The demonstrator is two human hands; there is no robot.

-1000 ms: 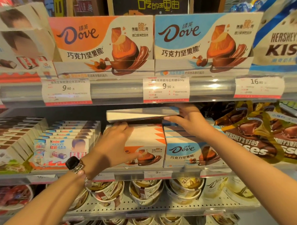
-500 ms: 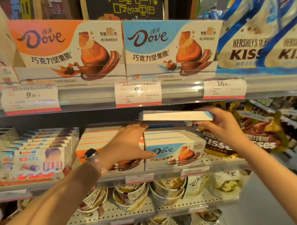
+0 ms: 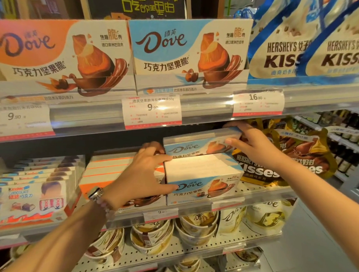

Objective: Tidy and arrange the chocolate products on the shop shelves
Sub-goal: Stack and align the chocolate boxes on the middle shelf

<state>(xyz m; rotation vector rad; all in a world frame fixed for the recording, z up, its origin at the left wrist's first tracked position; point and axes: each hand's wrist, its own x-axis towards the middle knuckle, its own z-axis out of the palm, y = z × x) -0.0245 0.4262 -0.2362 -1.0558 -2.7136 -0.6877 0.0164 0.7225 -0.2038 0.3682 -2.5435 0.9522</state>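
Middle shelf (image 3: pixel 264 196), blue Dove section. The loose blue Dove box (image 3: pixel 196 143) sits directly above the blue display carton (image 3: pixel 203 177), tilted so its printed face looks out at me, long axis running left-right along the shelf front. I can't tell whether its lower edge already touches the carton top. My right hand (image 3: pixel 253 144) is the nearer one and does the carrying: it grasps the box's right end, thumb on the front face, fingers wrapped over the top edge. My left hand (image 3: pixel 140 173) is below and to the left, fingers spread fairly wide and mostly straight, thumb along the carton's front face, fingertips up by the box's left end; it looks to be steadying the carton against the orange Dove carton (image 3: pixel 110 172) beside it, not gripping. My read: the box must drop straight down into the carton, guided from the right. Hershey's Kisses bags (image 3: pixel 279 170) crowd just right of the carton.
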